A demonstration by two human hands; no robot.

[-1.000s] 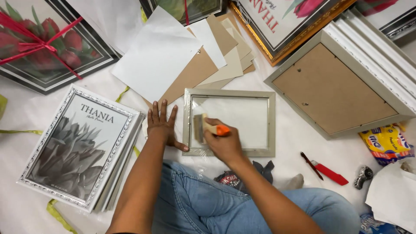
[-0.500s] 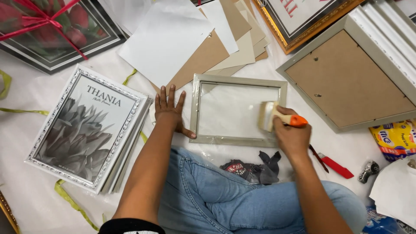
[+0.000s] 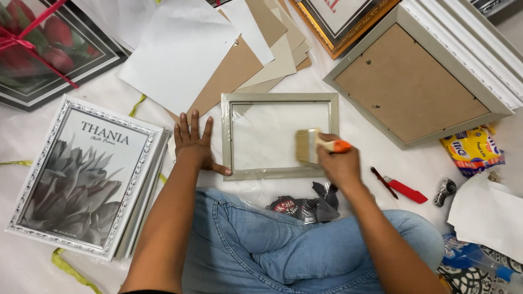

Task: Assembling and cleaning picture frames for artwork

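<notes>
Two hands work mid-picture: the left hand (image 3: 193, 142) lies flat, grip wide, beside the grey frame (image 3: 279, 135); the right hand (image 3: 340, 162) grips a brush (image 3: 311, 146) on its glass.

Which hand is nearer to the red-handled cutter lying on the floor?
Right. The right hand, holding the brush, is just left of the red-handled cutter; the left hand lies beyond the frame.

A single head-worn camera looks almost straight down from above the seated person, close over the lap and forearms. Its view spreads across the floor ahead, with no second view sharing the scene.
</notes>
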